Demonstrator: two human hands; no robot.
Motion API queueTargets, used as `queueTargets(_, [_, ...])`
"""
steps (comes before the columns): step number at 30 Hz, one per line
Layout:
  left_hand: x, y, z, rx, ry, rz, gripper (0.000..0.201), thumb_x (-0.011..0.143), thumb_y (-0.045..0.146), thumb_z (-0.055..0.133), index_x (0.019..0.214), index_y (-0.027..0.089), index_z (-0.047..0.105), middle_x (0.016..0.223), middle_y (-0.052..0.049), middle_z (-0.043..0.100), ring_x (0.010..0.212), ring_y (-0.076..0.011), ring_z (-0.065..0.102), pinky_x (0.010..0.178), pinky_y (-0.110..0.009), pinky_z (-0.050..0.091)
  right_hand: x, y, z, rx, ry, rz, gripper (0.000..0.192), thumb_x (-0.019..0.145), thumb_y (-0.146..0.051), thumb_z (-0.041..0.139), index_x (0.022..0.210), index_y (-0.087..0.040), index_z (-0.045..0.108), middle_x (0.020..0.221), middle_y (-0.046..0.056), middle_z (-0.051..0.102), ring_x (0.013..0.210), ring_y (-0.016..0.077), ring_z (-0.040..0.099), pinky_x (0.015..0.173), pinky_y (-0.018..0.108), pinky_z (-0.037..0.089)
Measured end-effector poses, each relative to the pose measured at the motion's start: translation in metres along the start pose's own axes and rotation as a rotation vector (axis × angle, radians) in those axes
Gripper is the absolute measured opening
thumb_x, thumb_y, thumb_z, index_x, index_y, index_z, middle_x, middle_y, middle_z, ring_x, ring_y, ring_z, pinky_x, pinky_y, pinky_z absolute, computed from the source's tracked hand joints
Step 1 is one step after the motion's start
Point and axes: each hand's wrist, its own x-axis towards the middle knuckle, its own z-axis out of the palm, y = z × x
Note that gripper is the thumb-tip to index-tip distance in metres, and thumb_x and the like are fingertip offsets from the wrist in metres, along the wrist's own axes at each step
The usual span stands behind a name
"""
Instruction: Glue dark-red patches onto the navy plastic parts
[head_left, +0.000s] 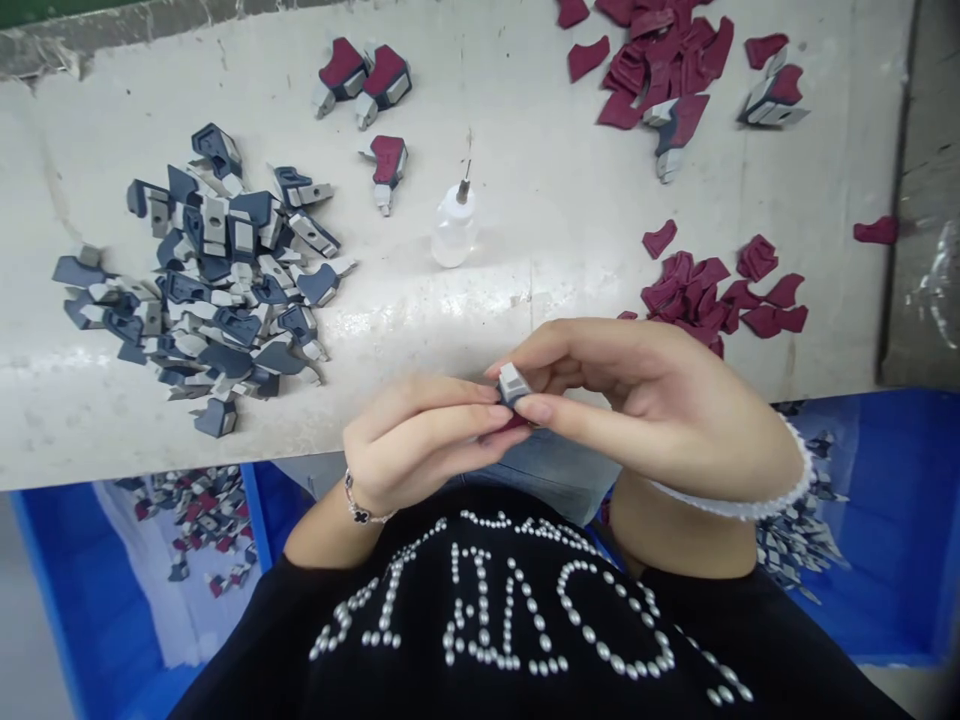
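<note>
Close to my body, over the table's near edge, both hands grip one small plastic part (513, 386) in light grey and dark blue, with dark red showing underneath. My left hand (427, 430) pinches it from the left, fingers laid together along its side. From the right, my right hand (622, 400) presses it with the thumb in front and the fingers behind. The fingertips hide much of the part. Loose dark red pieces (690, 295) lie just beyond my right hand. A clear squeeze bottle with a needle tip (454, 230) stands ahead of my hands.
A heap of blue and grey parts (225, 280) covers the table's left side. Another dark red pile (664, 60) lies at the far right. Several red-faced parts (388, 160) sit at the back. Blue bins (285, 510) hold parts below the near edge.
</note>
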Motion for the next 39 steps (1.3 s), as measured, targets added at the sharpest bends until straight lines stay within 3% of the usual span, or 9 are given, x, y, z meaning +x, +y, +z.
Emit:
queueTargets(6, [-0.008,-0.002,0.002,-0.112,0.082,-0.028,0.034,0.085,0.024,0.085,0.116,0.031,0.071,0.095,0.003,0.075,0.077,-0.0113,0.076,0.069,-0.023,0.07,-0.01,-0.002,0.009,-0.367,0.046,-0.2,0.015,0.105,-0.025,0.057,0.114,-0.021,0.068,0.104,0.003,0.076,0.09,0.0194,0.072,0.081,0.031,0.062])
queueTargets(11, [-0.008,-0.001,0.004,-0.269,0.113,-0.163,0.025,0.086,0.03,0.084,0.105,0.028,0.07,0.093,0.001,0.073,0.081,-0.0137,0.074,0.07,-0.028,0.068,-0.016,-0.002,0.017,-0.546,0.007,-0.256,0.026,0.11,-0.024,0.046,0.127,-0.012,0.061,0.107,0.007,0.073,0.091,0.0195,0.07,0.077,0.03,0.058])
queueTargets(15, [-0.004,0.009,-0.004,-0.277,-0.074,-0.402,0.031,0.086,0.029,0.083,0.111,0.022,0.066,0.093,-0.001,0.074,0.08,-0.0147,0.073,0.072,-0.027,0.063,-0.021,-0.007,0.019,-0.888,0.054,-0.354,0.031,0.108,-0.015,0.045,0.133,-0.005,0.059,0.095,0.009,0.07,0.083,0.022,0.064,0.071,0.035,0.054])
queueTargets(18, [0.002,0.015,-0.012,-0.258,-0.259,-0.424,0.015,0.09,0.027,0.079,0.1,0.022,0.068,0.077,0.003,0.072,0.063,-0.0129,0.068,0.06,-0.026,0.058,-0.023,-0.009,0.016,-1.002,0.0,-0.417,0.032,0.104,-0.007,0.044,0.131,-0.004,0.061,0.087,0.009,0.069,0.075,0.0211,0.058,0.067,0.035,0.052])
queueTargets(23, [0.005,0.016,-0.012,-0.288,-0.266,-0.415,0.011,0.089,0.028,0.079,0.09,0.022,0.07,0.074,0.002,0.074,0.059,-0.0137,0.066,0.053,-0.026,0.053,-0.021,-0.006,0.008,-0.94,-0.098,-0.425,0.033,0.103,-0.004,0.042,0.128,-0.009,0.062,0.096,0.01,0.072,0.077,0.0211,0.059,0.067,0.034,0.051])
queueTargets(28, [0.001,0.013,-0.006,-0.315,-0.24,-0.527,0.024,0.088,0.037,0.08,0.079,0.018,0.068,0.062,0.003,0.065,0.054,-0.0113,0.058,0.052,-0.024,0.047,-0.017,-0.001,0.011,-0.837,-0.052,-0.409,0.024,0.109,-0.019,0.044,0.119,-0.011,0.065,0.092,0.009,0.071,0.078,0.021,0.06,0.07,0.033,0.051])
queueTargets(33, [-0.004,0.012,-0.003,-0.395,-0.227,-0.628,0.03,0.086,0.036,0.08,0.07,0.018,0.063,0.062,0.002,0.063,0.057,-0.0112,0.057,0.055,-0.024,0.046,-0.011,0.006,0.016,-0.788,-0.025,-0.407,0.026,0.11,-0.022,0.044,0.114,-0.012,0.067,0.092,0.009,0.072,0.08,0.0213,0.062,0.071,0.033,0.053])
queueTargets(36, [-0.007,0.009,-0.003,-0.479,-0.174,-0.701,0.028,0.085,0.039,0.081,0.073,0.018,0.066,0.064,0.0,0.066,0.06,-0.0133,0.061,0.058,-0.026,0.051,-0.009,0.007,0.005,-0.651,-0.078,-0.281,0.031,0.111,-0.032,0.046,0.134,-0.016,0.06,0.107,0.011,0.074,0.094,0.0226,0.069,0.082,0.036,0.057])
queueTargets(39, [-0.005,0.005,-0.009,-0.603,-0.067,-0.775,0.028,0.083,0.044,0.083,0.091,0.019,0.073,0.075,-0.003,0.074,0.067,-0.0169,0.069,0.063,-0.029,0.059,-0.01,0.006,-0.017,-0.282,-0.098,-0.207,0.043,0.108,-0.049,0.049,0.143,-0.025,0.046,0.136,0.015,0.066,0.113,0.0231,0.07,0.09,0.038,0.059])
